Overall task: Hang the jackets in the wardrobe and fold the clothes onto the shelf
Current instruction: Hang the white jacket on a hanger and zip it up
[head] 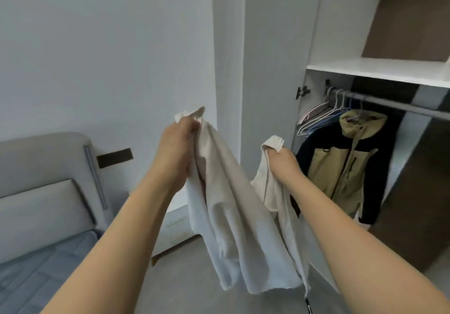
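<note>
I hold a cream-white garment (233, 216) up in the air in front of me. My left hand (177, 143) grips one top corner of it, and my right hand (283, 162) grips the other top corner. The cloth hangs down between my arms, with a zipper pull at its lower right edge. To the right stands the open wardrobe, where a tan and black hooded jacket (341, 167) hangs on the rail (394, 105). Above the rail is a white shelf (379, 70).
Several bare wire hangers (319, 116) hang at the rail's left end. A grey bed with a padded headboard (48, 187) is at the left, with a white bedside cabinet (175, 233) next to it. Grey floor (185, 277) lies below my arms.
</note>
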